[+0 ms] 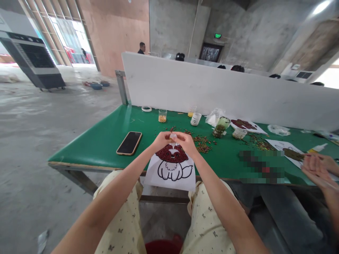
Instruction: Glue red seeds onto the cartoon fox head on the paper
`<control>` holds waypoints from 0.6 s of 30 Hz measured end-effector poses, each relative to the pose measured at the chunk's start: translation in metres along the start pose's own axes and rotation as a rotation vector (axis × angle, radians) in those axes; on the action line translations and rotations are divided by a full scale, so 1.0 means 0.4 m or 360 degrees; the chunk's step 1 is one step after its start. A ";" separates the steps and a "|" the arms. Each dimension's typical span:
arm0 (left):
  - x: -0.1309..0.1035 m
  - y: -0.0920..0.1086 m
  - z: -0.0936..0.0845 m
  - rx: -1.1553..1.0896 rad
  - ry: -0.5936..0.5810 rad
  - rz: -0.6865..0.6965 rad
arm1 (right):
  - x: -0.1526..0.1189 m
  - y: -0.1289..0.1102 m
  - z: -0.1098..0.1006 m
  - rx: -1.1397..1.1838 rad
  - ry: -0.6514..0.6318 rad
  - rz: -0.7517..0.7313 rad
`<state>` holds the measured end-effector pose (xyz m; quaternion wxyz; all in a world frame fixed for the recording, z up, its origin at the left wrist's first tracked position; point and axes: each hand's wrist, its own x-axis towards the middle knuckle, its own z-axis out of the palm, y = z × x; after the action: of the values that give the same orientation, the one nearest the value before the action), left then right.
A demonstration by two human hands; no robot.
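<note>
Drawing (171, 168) at table's (95, 144) near edge, lower part overhanging. Head (173, 151) mostly filled w/ dark red bits (182, 156); body (165, 171) + tail (187, 172) plain white, so I'd say approx. half done at most. L hand (162, 140) + R hand (184, 141) meet at head's top, both pinching small clear item (173, 136), can't tell what. Forearms (129, 176) reach fwd, angled inward. Loose grains (202, 144) near R hand, phone (129, 143) to L.

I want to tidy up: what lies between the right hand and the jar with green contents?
Loose brown and greenish seed-like bits lie scattered on the green tabletop between the right hand and that jar, as the head view shows.
</note>
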<state>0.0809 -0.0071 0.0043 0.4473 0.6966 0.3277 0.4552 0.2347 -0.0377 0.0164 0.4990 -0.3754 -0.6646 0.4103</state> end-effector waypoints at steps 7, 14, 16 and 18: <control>-0.012 0.024 0.027 0.0021 0.0025 0.0048 | 0.000 0.003 0.010 0.0043 0.0223 -0.0026; -0.036 0.037 0.069 0.0301 0.0207 0.0042 | -0.006 0.008 0.032 -0.0025 0.0373 -0.0090; -0.037 0.035 0.073 0.0322 0.0222 0.0037 | -0.006 0.009 0.035 -0.0038 0.0374 -0.0113; -0.036 0.032 0.074 0.0337 0.0234 0.0026 | -0.007 0.009 0.035 -0.0077 0.0359 -0.0124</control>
<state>0.1035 -0.0340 0.0058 0.3423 0.7074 0.4001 0.4715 0.2218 -0.0413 0.0100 0.5770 -0.4049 -0.6280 0.3296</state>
